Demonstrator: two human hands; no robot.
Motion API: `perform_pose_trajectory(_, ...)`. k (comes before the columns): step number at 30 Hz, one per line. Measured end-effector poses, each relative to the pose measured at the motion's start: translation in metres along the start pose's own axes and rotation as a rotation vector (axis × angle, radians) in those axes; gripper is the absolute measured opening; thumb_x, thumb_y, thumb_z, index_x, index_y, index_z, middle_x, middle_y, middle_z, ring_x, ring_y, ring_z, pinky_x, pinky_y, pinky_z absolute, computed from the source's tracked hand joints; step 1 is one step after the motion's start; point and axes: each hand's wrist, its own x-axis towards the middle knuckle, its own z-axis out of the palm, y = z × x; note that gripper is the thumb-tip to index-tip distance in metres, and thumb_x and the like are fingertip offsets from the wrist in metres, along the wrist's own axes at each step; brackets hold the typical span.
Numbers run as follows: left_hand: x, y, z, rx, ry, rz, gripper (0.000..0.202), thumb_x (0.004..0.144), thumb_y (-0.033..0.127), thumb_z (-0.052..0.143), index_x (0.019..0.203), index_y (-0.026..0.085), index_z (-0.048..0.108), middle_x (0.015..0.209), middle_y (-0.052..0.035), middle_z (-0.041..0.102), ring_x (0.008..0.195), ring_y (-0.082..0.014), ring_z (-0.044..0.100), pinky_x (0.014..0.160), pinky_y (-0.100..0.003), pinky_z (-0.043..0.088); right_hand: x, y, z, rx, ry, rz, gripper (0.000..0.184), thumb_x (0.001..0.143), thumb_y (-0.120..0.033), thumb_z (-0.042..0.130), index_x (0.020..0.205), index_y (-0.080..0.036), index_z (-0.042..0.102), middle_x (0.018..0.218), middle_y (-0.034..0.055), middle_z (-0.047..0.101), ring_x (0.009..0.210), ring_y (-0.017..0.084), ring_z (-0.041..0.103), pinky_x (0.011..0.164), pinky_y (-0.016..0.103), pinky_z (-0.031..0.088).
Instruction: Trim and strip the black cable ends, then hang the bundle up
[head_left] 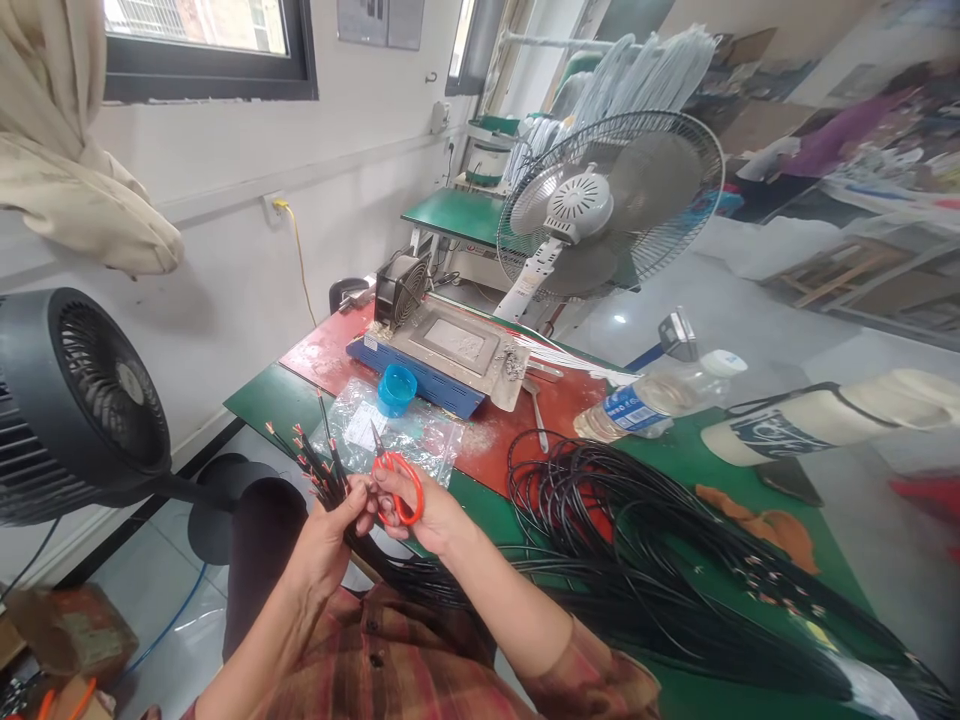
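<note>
My left hand [330, 530] is closed round a bundle of black cables [319, 465] whose stripped, copper-tipped ends fan up and to the left. My right hand [420, 510] grips small orange-handled scissors [396, 485], the blades pointing up beside the cable ends. Both hands meet just off the near-left corner of the green table [259, 400]. A large heap of coiled black cable [615, 540] lies on the table to the right, trailing toward my lap.
A grey hot-plate device [450, 350], a blue cap [396, 388] and a clear plastic bag [420, 435] sit behind my hands. A plastic bottle [652, 395] lies on its side. A white standing fan [607, 205] is behind; a black fan [82, 400] stands left.
</note>
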Motion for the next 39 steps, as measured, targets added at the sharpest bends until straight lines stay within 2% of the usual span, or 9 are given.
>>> perform_pose_trajectory(5,0.001,-0.001,0.002,0.019,0.019,0.016,0.026,0.079,0.032,0.061,0.063,0.013,0.057,0.058,0.0014,0.047,0.050,-0.0060,0.038,0.049,-0.021,0.029,-0.003,0.003,0.001,-0.073,0.032,-0.125,0.040,0.062,-0.045,0.075,0.066,-0.013,0.053,0.051,-0.0035,0.050,0.035,0.003,0.039,0.029,0.014,0.025)
perform_pose_trajectory(13,0.002,0.000,0.009,0.052,0.090,0.043,0.023,0.074,0.032,0.066,0.067,0.012,0.058,0.060,0.0017,0.048,0.049,-0.0049,0.036,0.048,-0.020,0.027,-0.006,-0.004,0.006,-0.206,0.143,-0.190,0.042,0.063,-0.050,0.071,0.062,-0.013,0.052,0.049,-0.0052,0.045,0.036,0.003,0.037,0.034,0.016,0.028)
perform_pose_trajectory(17,0.000,0.001,0.008,0.048,0.095,0.030,0.024,0.074,0.033,0.066,0.065,0.012,0.057,0.059,0.0024,0.046,0.048,-0.0049,0.035,0.047,-0.020,0.026,-0.008,0.001,0.002,-0.491,0.167,-0.330,0.036,0.072,-0.048,0.065,0.066,-0.014,0.055,0.054,-0.0028,0.050,0.043,0.006,0.041,0.041,0.018,0.033)
perform_pose_trajectory(21,0.001,-0.001,0.007,0.031,0.119,0.011,0.023,0.073,0.033,0.068,0.070,0.012,0.059,0.057,0.0033,0.043,0.049,-0.0052,0.034,0.048,-0.020,0.026,-0.008,0.010,-0.003,-0.915,0.344,-0.649,0.033,0.075,-0.040,0.065,0.059,-0.014,0.052,0.061,-0.0001,0.049,0.057,0.009,0.043,0.054,0.022,0.034)
perform_pose_trajectory(23,0.002,-0.003,0.006,0.022,0.149,0.008,0.023,0.071,0.034,0.069,0.074,0.012,0.061,0.054,0.0044,0.042,0.049,-0.0053,0.033,0.048,-0.019,0.027,-0.008,0.011,-0.004,-0.995,0.392,-0.726,0.035,0.073,-0.039,0.067,0.055,-0.015,0.049,0.061,-0.0004,0.047,0.059,0.009,0.041,0.056,0.023,0.034)
perform_pose_trajectory(25,0.003,-0.003,0.007,0.023,0.154,0.011,0.024,0.070,0.034,0.070,0.073,0.012,0.061,0.054,0.0041,0.043,0.048,-0.0051,0.034,0.047,-0.019,0.026,-0.008,0.009,-0.005,-0.896,0.346,-0.645,0.033,0.073,-0.041,0.066,0.058,-0.015,0.052,0.059,-0.0011,0.046,0.056,0.009,0.042,0.053,0.023,0.033)
perform_pose_trajectory(31,0.002,0.002,0.008,0.035,0.096,-0.009,0.023,0.073,0.034,0.067,0.071,0.012,0.060,0.055,0.0022,0.048,0.045,-0.0048,0.034,0.046,-0.022,0.024,-0.008,-0.008,0.000,-0.313,0.204,-0.245,0.039,0.066,-0.050,0.069,0.067,-0.014,0.054,0.049,-0.0047,0.045,0.038,0.005,0.040,0.036,0.017,0.028)
perform_pose_trajectory(35,0.001,0.002,0.006,0.065,0.028,-0.033,0.025,0.075,0.033,0.065,0.064,0.011,0.058,0.052,0.0023,0.046,0.044,-0.0048,0.033,0.046,-0.023,0.022,-0.007,-0.014,0.002,-0.210,0.140,-0.132,0.039,0.060,-0.045,0.075,0.066,-0.013,0.053,0.049,-0.0054,0.047,0.034,0.003,0.038,0.030,0.015,0.024)
perform_pose_trajectory(39,0.001,0.001,0.004,0.077,0.009,-0.064,0.023,0.074,0.033,0.066,0.070,0.011,0.060,0.052,0.0027,0.046,0.043,-0.0043,0.033,0.045,-0.023,0.020,-0.006,-0.016,-0.001,-0.183,0.077,-0.059,0.038,0.060,-0.042,0.076,0.066,-0.013,0.053,0.051,-0.0044,0.050,0.034,0.003,0.037,0.027,0.014,0.022)
